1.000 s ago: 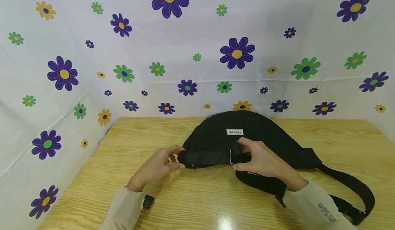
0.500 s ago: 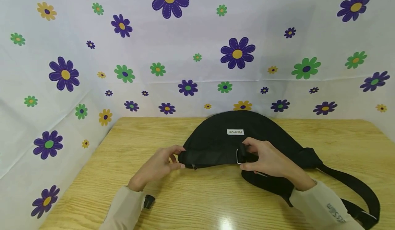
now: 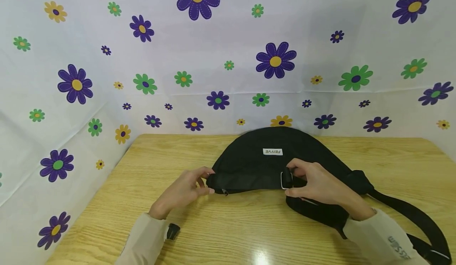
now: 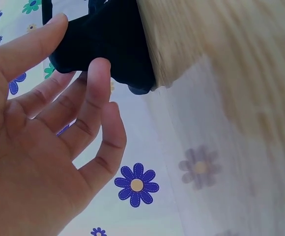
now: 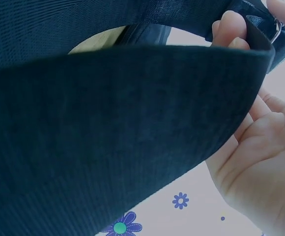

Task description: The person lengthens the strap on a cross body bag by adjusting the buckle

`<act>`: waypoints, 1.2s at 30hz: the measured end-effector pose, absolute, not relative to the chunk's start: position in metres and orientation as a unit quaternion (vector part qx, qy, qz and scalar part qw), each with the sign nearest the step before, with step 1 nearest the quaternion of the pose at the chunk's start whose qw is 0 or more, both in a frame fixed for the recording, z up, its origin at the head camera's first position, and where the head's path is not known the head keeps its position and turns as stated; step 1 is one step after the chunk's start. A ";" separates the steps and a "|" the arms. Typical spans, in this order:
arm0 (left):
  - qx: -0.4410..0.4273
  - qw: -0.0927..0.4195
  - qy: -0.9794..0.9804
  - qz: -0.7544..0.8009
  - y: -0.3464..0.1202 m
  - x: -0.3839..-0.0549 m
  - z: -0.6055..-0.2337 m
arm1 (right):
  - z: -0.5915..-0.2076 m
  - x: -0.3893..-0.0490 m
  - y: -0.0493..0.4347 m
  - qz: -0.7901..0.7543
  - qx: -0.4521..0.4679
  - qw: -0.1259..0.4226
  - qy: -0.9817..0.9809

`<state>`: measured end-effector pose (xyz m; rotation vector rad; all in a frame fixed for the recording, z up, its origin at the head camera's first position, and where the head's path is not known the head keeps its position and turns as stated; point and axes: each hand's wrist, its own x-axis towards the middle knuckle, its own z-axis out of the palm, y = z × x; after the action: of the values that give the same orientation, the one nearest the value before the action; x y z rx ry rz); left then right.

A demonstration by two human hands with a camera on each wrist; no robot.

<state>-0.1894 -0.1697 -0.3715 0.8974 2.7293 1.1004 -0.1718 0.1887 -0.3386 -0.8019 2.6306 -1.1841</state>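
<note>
A black waist bag (image 3: 295, 142) with a small white label (image 3: 272, 152) lies on the table. My left hand (image 3: 181, 192) pinches its left end, where the strap folds back; in the left wrist view the thumb and fingertips meet the black fabric (image 4: 103, 42). The strap (image 3: 249, 181) stretches flat along the bag's lower edge. At its other end, my right hand (image 3: 320, 184) pinches the strap at a metal-edged slider buckle (image 3: 284, 180). A broad loop of strap (image 5: 132, 128) hides part of the right fingers in the right wrist view. A zipper pull (image 3: 225, 192) hangs near the left hand.
More strap (image 3: 417, 213) loops from the bag's right end toward the front right of the wooden table (image 3: 228, 233). Beside the left sleeve sits a small black buckle end (image 3: 172, 231). A flowered white cloth (image 3: 228, 51) hangs behind the table.
My right hand has moved to the right with the slider buckle, and the flat stretch of strap has lengthened. The loop at right has shifted rightward too. The left hand stays put.
</note>
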 end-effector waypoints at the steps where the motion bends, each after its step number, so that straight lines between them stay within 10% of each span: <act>1: 0.291 0.033 0.887 0.357 -0.170 -0.190 -0.372 | -0.338 -0.172 0.189 -0.389 -0.268 0.069 0.879; 36: 0.289 0.052 0.887 0.356 -0.166 -0.190 -0.357 | -0.347 -0.174 0.216 -0.375 -0.293 0.043 0.878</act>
<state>-0.1898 -0.1660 -0.3572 0.8774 2.6986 1.0813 -0.1745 0.2155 -0.3466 -0.8966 2.6864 -1.1478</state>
